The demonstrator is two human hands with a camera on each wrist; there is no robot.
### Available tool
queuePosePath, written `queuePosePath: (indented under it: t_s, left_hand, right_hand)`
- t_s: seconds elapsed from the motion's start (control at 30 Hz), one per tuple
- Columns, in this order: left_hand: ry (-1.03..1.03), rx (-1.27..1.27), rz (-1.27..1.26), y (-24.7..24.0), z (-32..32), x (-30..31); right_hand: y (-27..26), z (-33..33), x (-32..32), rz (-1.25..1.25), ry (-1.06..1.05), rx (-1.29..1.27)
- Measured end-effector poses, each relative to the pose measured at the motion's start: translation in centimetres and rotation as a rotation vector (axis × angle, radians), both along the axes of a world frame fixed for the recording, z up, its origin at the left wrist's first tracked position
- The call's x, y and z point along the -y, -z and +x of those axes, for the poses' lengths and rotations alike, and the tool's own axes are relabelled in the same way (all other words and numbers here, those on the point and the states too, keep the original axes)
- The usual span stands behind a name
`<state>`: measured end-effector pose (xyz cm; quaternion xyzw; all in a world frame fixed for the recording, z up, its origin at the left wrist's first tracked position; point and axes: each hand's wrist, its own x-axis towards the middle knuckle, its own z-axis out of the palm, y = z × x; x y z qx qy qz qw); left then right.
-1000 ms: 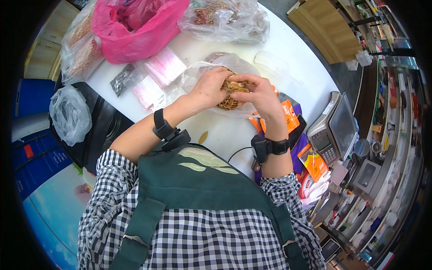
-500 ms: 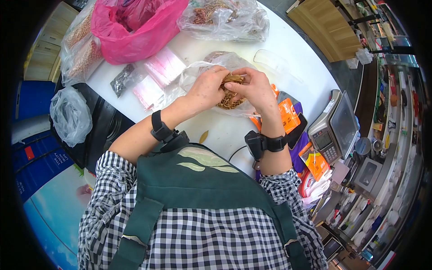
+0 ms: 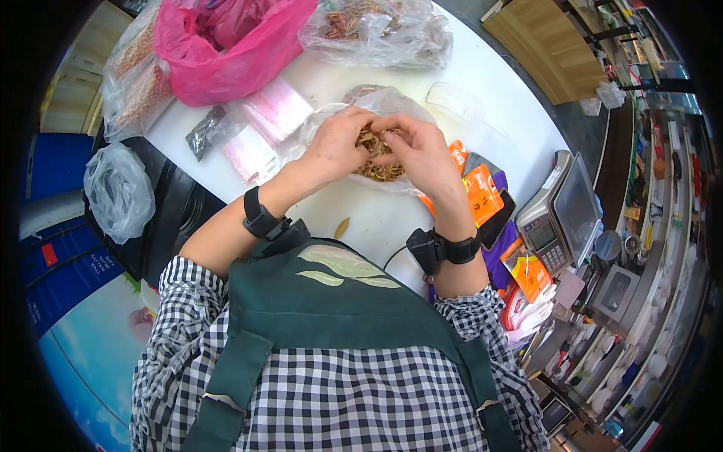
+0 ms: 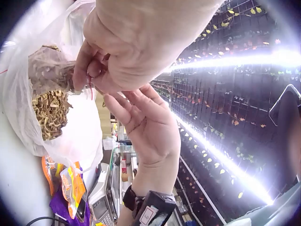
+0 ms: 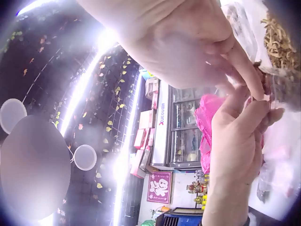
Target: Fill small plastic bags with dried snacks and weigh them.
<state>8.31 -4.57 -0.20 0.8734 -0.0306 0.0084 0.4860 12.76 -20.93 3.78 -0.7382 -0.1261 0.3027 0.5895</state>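
Observation:
My left hand (image 3: 337,147) pinches the edge of a small clear zip bag (image 4: 51,70), whose red seal line shows at the thumb. Dried brown slices fill that bag. Across from it, my right hand (image 3: 423,154) has its fingers bent loosely, the index fingertip right at the small bag's mouth in the right wrist view; its palm shows bare in the left wrist view. Both hands are over a larger translucent plastic bag (image 4: 19,99), which lies spread on the white table (image 3: 384,218) with loose dried slices (image 4: 49,115) in it.
A pink bag (image 3: 226,68) and a clear bag of dried stalks (image 3: 376,38) are at the back. Flat zip bags (image 3: 275,113) lie left. Orange packets (image 3: 482,192), a phone (image 3: 498,218) and a scale (image 3: 546,230) are right. One dried piece (image 3: 342,228) lies in front.
Both hands have shifted slightly left over the large bag. My right hand's fingers and thumb have parted, no longer closed on the slices, and more loose slices show between the hands.

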Motion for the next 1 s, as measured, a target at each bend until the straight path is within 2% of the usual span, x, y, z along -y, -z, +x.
queuePosePath:
  t_s: [0.13, 0.23, 0.3, 0.4, 0.53, 0.6, 0.73, 0.83, 0.9, 0.93, 1.0]
  left_hand:
    - [-0.010, -0.050, -0.049, -0.5, -0.3, -0.6]
    - [-0.010, 0.013, 0.046, 0.3, -0.6, -1.2]
    - [-0.011, 0.098, 0.058, 0.5, -0.8, -1.3]
    - [-0.020, 0.068, 0.054, 0.0, -0.9, -1.2]
    - [-0.005, 0.058, 0.038, -1.0, -1.1, -1.5]
    - [-0.013, 0.039, 0.070, -0.1, -0.5, -1.9]
    - [-0.030, 0.092, 0.040, -0.8, -1.5, -1.4]
    - [-0.109, 0.044, -0.068, -0.8, -1.0, -1.7]
    - [-0.171, -0.014, -0.289, -0.6, -1.4, -1.9]
    - [-0.171, -0.019, -0.289, -0.4, -1.8, -2.0]
    - [-0.155, 0.108, -0.112, 0.2, -1.8, -2.6]
  right_hand:
    - [-0.4, -0.5, 0.3, -0.013, -0.039, 0.126]
    - [1.1, -0.5, 0.9, 0.003, 0.055, 0.160]
    - [2.0, -0.4, 1.0, -0.149, -0.060, 0.876]
    - [1.8, -1.9, 0.6, -0.256, -0.099, 0.858]
    - [3.4, -1.9, 0.4, -0.245, -0.037, 0.844]
    - [3.9, -1.9, 0.3, -0.318, -0.065, 0.963]
    - [3.1, -2.3, 0.4, -0.302, -0.013, 0.990]
    - [3.1, -1.6, 0.5, -0.269, 0.021, 1.080]
    - [3.2, -1.6, 0.8, -0.244, 0.037, 1.070]
    - [3.1, -1.9, 1.0, -0.246, 0.037, 1.065]
    - [2.8, -1.7, 1.0, -0.145, 0.135, 1.008]
